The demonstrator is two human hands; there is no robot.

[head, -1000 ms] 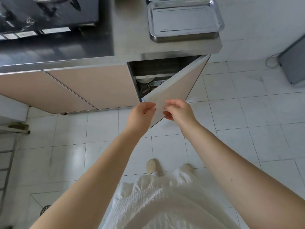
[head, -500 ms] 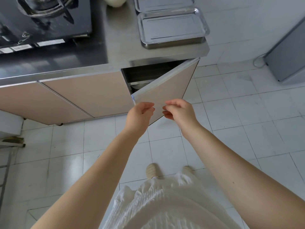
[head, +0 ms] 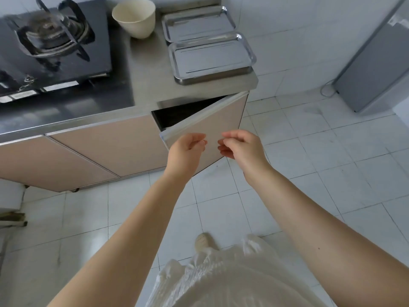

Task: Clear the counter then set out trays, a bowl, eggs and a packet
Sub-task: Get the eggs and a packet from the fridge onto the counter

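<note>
1. nearest the camera, a white, crinkled, gathered garment (head: 221, 282) fills the bottom edge, and one pale perforated shoe (head: 204, 240) shows on the glossy white square floor tiles (head: 332, 162) with their thin grey grout lines.
2. the left hand (head: 188, 149) hovers in front of the cabinet door (head: 212, 127); its fingers are loosely curled toward the thumb and hold nothing.
3. the right hand (head: 241, 147) hangs just beside it, a small gap between the two, fingers likewise loosely curled, nothing between them. whether either hand touches the door cannot be told.
4. the door is a flat beige panel with a pale metal edge, hinged on the right and standing partly ajar; a dark wedge of cabinet interior shows behind its upper left corner. the neighbouring beige doors lie flush and closed.
5. the tabletop (head: 150, 69) is brushed steel with a squared corner on the right, beyond which open floor runs to the wall.
6. two rectangular steel trays with rounded corners and rolled rims sit at the right end: the near tray (head: 211, 58) close to the front edge, the far tray (head: 197, 24) touching or just behind it.
7. a cream, smooth-walled bowl (head: 135, 16) stands upright left of the far tray, apart from it.
8. a black glass gas hob (head: 55, 38) with a dark pan support takes the left; its front labels are too blurred to read.
9. a grey boxy appliance (head: 376, 69) stands on the floor at far right, a cable looped beside it.
</note>
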